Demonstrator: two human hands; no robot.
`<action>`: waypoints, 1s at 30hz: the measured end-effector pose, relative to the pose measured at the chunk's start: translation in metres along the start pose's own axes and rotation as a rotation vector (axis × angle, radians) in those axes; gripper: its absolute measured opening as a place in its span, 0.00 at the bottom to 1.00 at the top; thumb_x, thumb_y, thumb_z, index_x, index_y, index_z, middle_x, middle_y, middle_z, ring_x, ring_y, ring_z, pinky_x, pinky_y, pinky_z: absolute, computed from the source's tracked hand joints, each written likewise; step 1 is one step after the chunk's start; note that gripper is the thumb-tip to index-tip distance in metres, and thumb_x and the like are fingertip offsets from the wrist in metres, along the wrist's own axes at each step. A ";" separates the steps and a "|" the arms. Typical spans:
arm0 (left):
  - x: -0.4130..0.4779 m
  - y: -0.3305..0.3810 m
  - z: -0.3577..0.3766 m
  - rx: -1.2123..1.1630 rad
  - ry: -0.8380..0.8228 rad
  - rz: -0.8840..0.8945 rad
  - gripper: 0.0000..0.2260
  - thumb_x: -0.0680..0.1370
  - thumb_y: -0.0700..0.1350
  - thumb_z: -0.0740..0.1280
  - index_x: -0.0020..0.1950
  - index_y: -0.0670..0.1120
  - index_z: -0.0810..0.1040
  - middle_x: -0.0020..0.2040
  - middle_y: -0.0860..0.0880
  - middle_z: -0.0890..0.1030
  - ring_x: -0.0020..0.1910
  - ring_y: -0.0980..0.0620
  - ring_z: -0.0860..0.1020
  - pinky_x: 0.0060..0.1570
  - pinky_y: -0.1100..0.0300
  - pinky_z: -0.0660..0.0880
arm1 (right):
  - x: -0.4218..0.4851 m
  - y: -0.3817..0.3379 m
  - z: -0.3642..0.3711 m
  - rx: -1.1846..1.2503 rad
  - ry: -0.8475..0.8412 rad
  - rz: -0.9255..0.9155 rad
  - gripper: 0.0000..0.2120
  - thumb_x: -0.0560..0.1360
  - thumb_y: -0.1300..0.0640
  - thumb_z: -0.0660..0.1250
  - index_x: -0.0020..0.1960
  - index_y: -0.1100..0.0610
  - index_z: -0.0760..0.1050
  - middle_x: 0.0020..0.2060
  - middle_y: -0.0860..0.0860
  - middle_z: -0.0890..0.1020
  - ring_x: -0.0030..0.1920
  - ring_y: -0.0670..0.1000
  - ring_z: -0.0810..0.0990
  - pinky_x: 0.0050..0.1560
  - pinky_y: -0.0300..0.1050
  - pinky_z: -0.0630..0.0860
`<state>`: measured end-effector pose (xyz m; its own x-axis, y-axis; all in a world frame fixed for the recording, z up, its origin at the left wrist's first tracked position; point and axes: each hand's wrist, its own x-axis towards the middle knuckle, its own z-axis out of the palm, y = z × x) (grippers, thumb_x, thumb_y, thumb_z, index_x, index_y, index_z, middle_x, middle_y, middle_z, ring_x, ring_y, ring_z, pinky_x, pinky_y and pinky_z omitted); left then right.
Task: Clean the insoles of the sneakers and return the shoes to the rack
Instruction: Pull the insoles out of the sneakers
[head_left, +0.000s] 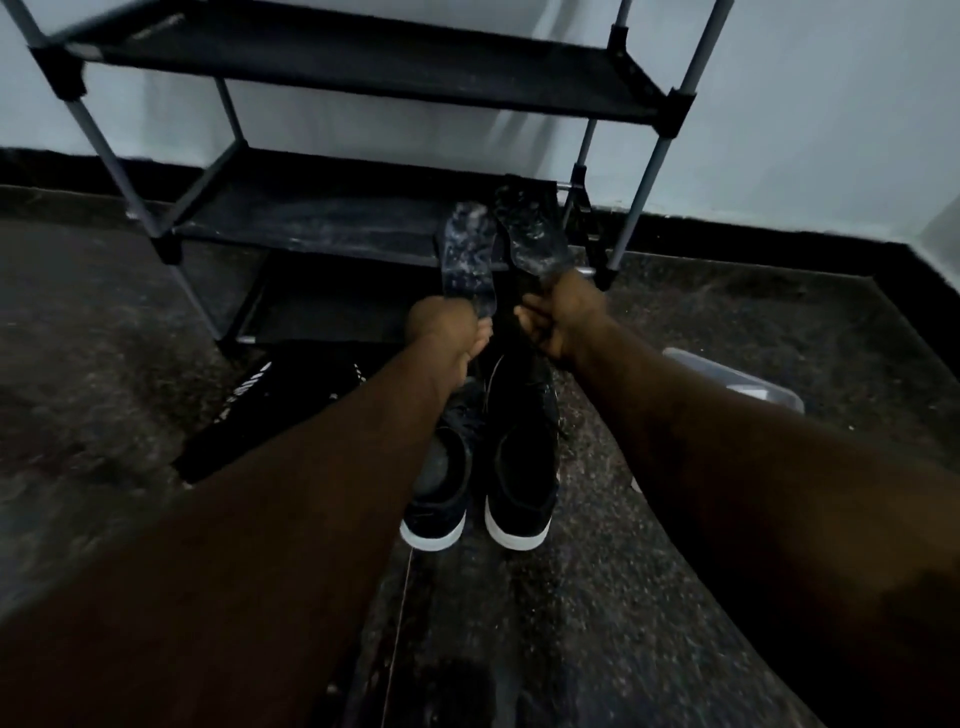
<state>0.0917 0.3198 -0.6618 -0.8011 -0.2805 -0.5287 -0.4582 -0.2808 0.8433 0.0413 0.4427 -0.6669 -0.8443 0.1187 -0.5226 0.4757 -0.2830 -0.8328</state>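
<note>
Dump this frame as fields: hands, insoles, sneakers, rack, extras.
left hand: grips left insole by its lower end, held upright
right hand: grips right insole the same way
insole surface: dark with whitish speckles
sneakers: black with white soles, side by side below the hands
rack: black shelves on grey poles, behind the sneakers
extras: clear tub at right; black cloth at left

Dusty insoles (467, 254) upright (sneakers (521, 467) below)
</note>
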 end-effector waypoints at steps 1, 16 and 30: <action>-0.006 -0.002 -0.004 -0.009 0.004 -0.001 0.08 0.84 0.39 0.63 0.57 0.39 0.80 0.38 0.46 0.81 0.23 0.58 0.75 0.22 0.69 0.73 | -0.001 -0.004 0.003 -0.007 -0.014 0.001 0.12 0.82 0.47 0.62 0.58 0.54 0.75 0.51 0.56 0.82 0.47 0.55 0.83 0.33 0.41 0.80; -0.064 -0.014 -0.048 -0.055 -0.037 -0.006 0.12 0.84 0.41 0.60 0.68 0.46 0.74 0.50 0.47 0.85 0.42 0.53 0.82 0.35 0.63 0.77 | -0.065 0.039 0.003 0.140 0.023 -0.012 0.08 0.79 0.64 0.66 0.43 0.57 0.80 0.32 0.51 0.82 0.28 0.46 0.78 0.26 0.36 0.76; -0.257 -0.182 -0.130 0.105 -0.131 -0.150 0.11 0.80 0.34 0.59 0.51 0.49 0.75 0.41 0.45 0.78 0.32 0.52 0.73 0.30 0.62 0.69 | -0.317 0.206 -0.076 0.149 0.164 0.206 0.11 0.80 0.66 0.57 0.44 0.60 0.76 0.35 0.56 0.77 0.31 0.53 0.74 0.29 0.44 0.73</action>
<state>0.4308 0.3238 -0.6921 -0.7613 -0.1192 -0.6373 -0.6077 -0.2114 0.7655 0.4261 0.4191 -0.6866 -0.6767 0.1926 -0.7106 0.5813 -0.4526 -0.6762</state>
